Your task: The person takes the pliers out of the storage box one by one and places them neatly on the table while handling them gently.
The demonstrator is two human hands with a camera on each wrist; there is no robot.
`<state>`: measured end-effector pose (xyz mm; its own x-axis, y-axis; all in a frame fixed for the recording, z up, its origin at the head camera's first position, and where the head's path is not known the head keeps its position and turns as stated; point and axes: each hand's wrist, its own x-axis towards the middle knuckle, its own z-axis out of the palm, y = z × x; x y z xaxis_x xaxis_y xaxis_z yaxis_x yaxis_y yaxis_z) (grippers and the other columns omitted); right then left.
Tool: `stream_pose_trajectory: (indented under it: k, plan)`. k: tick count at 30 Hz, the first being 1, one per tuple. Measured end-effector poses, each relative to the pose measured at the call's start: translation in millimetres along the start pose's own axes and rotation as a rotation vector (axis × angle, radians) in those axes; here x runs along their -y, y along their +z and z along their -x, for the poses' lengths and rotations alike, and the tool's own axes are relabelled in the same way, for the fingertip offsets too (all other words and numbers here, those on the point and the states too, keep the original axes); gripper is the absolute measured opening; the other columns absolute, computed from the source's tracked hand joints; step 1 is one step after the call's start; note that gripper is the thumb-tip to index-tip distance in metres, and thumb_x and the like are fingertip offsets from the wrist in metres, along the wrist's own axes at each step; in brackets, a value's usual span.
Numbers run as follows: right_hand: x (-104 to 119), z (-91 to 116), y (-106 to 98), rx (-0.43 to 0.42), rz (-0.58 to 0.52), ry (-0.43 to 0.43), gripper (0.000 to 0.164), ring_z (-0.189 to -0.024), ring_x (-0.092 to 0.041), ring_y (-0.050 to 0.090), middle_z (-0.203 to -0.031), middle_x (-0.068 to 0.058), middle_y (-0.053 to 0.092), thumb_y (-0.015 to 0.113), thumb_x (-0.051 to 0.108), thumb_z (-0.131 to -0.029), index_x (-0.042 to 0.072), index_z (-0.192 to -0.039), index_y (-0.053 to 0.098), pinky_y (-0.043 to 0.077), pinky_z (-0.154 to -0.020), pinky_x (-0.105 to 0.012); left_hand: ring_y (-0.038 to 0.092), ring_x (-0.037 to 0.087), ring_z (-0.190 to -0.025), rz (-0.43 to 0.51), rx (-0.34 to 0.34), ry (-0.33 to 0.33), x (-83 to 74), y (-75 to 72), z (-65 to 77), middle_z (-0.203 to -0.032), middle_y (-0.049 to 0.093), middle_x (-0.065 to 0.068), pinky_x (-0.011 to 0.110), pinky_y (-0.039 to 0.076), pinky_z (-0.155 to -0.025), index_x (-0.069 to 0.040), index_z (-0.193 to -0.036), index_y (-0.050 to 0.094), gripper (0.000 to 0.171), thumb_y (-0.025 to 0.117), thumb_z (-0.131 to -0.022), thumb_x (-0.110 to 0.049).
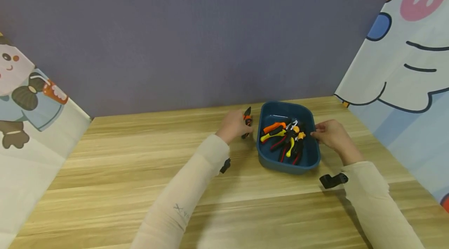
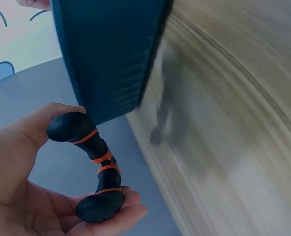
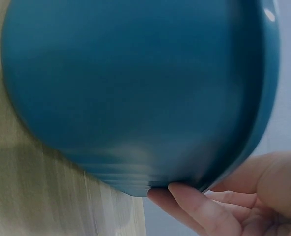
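Note:
A pair of pliers (image 1: 247,119) with black handles and orange bands is held between the thumb and fingers of my left hand (image 1: 232,126), just left of a blue plastic bin (image 1: 285,168). Their two handle ends (image 2: 100,207) face the left wrist camera, and the head view shows a dark pointed tip facing the back wall. On the bin's right side, my right hand (image 1: 331,136) grips the wall near the rim, fingertips (image 3: 182,192) against the outside. Several more pliers (image 1: 288,136) with yellow, orange, red and black handles lie heaped inside the bin.
The bin is toward the back of a wood-grain table (image 1: 122,171), near a plain grey-purple wall (image 1: 193,46). Cartoon-printed sheets (image 1: 403,97) border the table at right and left. A black wrist device (image 1: 333,181) sticks out beside the right sleeve.

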<state>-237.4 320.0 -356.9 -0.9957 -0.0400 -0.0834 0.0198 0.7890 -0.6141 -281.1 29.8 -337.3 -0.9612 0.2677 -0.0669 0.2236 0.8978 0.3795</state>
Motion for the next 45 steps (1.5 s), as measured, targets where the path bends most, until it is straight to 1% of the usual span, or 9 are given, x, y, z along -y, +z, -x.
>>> stream_pose_trajectory:
  k: [6,10,16,19,23,28,33,37,45]
  plan:
    - [-0.4,0.2,0.8,-0.007,0.001,-0.008,0.048,-0.073,-0.024,0.068,-0.107,-0.038,0.057,0.058,0.009,-0.09,-0.027,-0.118,0.045,0.055,-0.066,-0.036,0.034,0.01,-0.048,-0.043,0.022,0.0,7.2,5.5,2.7,-0.05,0.035,-0.005,0.021,0.027,-0.044,-0.014,-0.053,0.046,0.044,0.072,-0.081,-0.035]
    - [0.0,-0.2,1.1,-0.006,0.003,-0.003,0.048,-0.073,-0.024,0.068,-0.108,-0.038,0.057,0.058,0.01,-0.09,-0.026,-0.119,0.045,0.055,-0.066,-0.035,0.034,0.009,-0.048,-0.02,0.045,-0.032,10.0,9.8,4.1,-0.052,0.036,-0.005,0.021,0.027,-0.043,-0.014,-0.057,0.044,0.042,0.072,-0.082,-0.035]
    - [-0.5,-1.1,1.2,-0.008,0.008,-0.01,0.047,-0.072,-0.025,0.068,-0.107,-0.037,0.058,0.058,0.009,-0.09,-0.026,-0.118,0.046,0.055,-0.065,-0.036,0.028,0.009,-0.046,0.008,0.053,-0.062,13.5,15.0,5.7,-0.05,0.03,-0.005,0.021,0.024,-0.042,-0.014,-0.054,0.04,0.046,0.071,-0.082,-0.034]
    - [-0.2,-1.0,0.8,-0.014,0.008,-0.014,0.046,-0.072,-0.025,0.068,-0.105,-0.037,0.059,0.059,0.009,-0.089,-0.026,-0.117,0.046,0.055,-0.065,-0.036,0.031,0.009,-0.047,-0.003,0.046,-0.065,16.0,16.8,6.4,-0.051,0.034,-0.005,0.021,0.026,-0.043,-0.014,-0.055,0.044,0.042,0.07,-0.082,-0.034]
    - [0.2,-0.6,1.0,-0.017,0.007,-0.016,0.046,-0.071,-0.024,0.068,-0.104,-0.037,0.059,0.059,0.008,-0.089,-0.026,-0.116,0.047,0.055,-0.064,-0.035,0.039,0.011,-0.053,-0.033,0.031,-0.073,19.6,19.1,6.9,-0.06,0.045,-0.004,0.021,0.031,-0.046,-0.013,-0.065,0.053,0.033,0.07,-0.082,-0.035]
    - [-0.4,-0.1,1.3,-0.022,0.017,-0.022,0.045,-0.07,-0.025,0.068,-0.104,-0.037,0.059,0.06,0.009,-0.089,-0.027,-0.115,0.048,0.055,-0.063,-0.035,0.044,0.012,-0.056,-0.045,0.037,-0.105,22.3,22.5,5.4,-0.064,0.05,-0.003,0.022,0.034,-0.046,-0.012,-0.07,0.058,0.032,0.071,-0.081,-0.039]
    - [-1.3,0.0,2.0,-0.027,0.023,-0.028,0.046,-0.07,-0.026,0.068,-0.105,-0.037,0.059,0.06,0.009,-0.089,-0.026,-0.116,0.048,0.055,-0.063,-0.035,0.043,0.011,-0.055,-0.063,0.05,-0.119,21.6,24.6,5.3,-0.065,0.049,-0.002,0.021,0.033,-0.044,-0.013,-0.065,0.056,0.035,0.07,-0.081,-0.04]
    - [-0.9,0.1,1.8,-0.019,0.025,-0.02,0.047,-0.073,-0.028,0.069,-0.107,-0.038,0.058,0.059,0.01,-0.09,-0.027,-0.117,0.046,0.055,-0.064,-0.036,0.04,0.01,-0.054,-0.091,0.049,-0.105,18.7,25.5,6.7,-0.063,0.046,-0.003,0.02,0.031,-0.043,-0.014,-0.059,0.052,0.039,0.07,-0.081,-0.041]
    - [-0.8,-0.7,2.0,-0.022,0.01,-0.03,0.047,-0.072,-0.027,0.068,-0.105,-0.038,0.058,0.059,0.009,-0.089,-0.027,-0.116,0.046,0.055,-0.064,-0.036,0.044,0.013,-0.064,-0.147,0.019,-0.135,15.7,31.2,6.7,-0.067,0.048,-0.003,0.021,0.034,-0.045,-0.013,-0.062,0.054,0.04,0.073,-0.078,-0.044]
